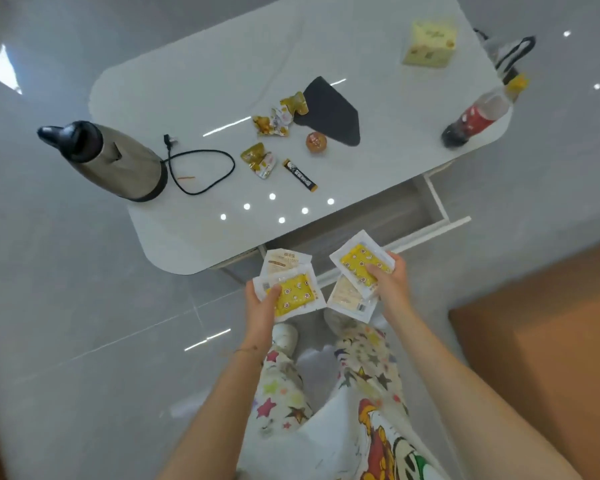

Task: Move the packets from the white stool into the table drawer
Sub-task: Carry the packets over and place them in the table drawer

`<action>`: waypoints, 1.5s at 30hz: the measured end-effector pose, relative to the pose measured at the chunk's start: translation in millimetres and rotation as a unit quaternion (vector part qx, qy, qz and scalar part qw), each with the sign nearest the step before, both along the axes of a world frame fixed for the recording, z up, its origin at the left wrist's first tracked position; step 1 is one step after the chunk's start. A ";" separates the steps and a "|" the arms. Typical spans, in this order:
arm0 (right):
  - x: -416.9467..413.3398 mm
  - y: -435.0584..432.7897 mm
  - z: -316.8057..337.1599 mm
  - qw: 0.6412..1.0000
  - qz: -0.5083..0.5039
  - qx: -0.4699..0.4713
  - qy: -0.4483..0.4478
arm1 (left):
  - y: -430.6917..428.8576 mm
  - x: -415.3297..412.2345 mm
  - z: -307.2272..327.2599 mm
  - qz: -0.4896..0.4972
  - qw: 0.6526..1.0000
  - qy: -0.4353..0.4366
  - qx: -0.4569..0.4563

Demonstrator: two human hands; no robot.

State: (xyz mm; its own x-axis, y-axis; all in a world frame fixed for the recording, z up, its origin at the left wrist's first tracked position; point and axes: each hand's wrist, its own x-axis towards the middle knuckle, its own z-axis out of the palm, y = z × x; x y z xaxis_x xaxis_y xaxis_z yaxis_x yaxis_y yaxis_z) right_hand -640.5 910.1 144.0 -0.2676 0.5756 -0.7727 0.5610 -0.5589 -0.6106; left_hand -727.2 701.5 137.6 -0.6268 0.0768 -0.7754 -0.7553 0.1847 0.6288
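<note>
Over the front rail of the pulled-out white table drawer (430,233), the person's left hand (262,304) grips 2 flat plastic packets fanned together, its thumb curled on top of a yellow-printed packet (297,294) with a cream-coloured packet (284,263) sticking out behind it. Just beside it, the right hand (390,280) pinches another 2: a second yellow packet (359,261) on top with the thumb pressed on it, and a second cream packet (347,296) underneath, hanging lower. All 4 are held in the air at the drawer's front. On the glossy white rounded table top (291,46) I can see a steel electric kettle (118,161) with a black lid, its loose black cord (205,171), crumpled yellow snack wrappers (281,116), a black stick sachet (300,176), a small round brown ball (316,142), a dark grey cloth (329,110), a pale yellow carton (428,45) and a red-labelled cola bottle (475,119).
</note>
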 end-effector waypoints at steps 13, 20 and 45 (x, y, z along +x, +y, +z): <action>-53.7 33.9 -217.5 0.996 -0.012 -0.065 -0.060 | 52.4 -16.6 -206.7 0.103 0.993 -0.049 -0.008; -77.2 37.1 -314.4 0.997 0.048 -0.003 -0.054 | 59.2 -21.9 -307.9 0.048 0.998 0.011 -0.028; -81.7 35.6 -367.2 0.957 0.250 0.094 -0.113 | 53.0 -35.7 -359.9 -0.071 0.985 0.021 -0.155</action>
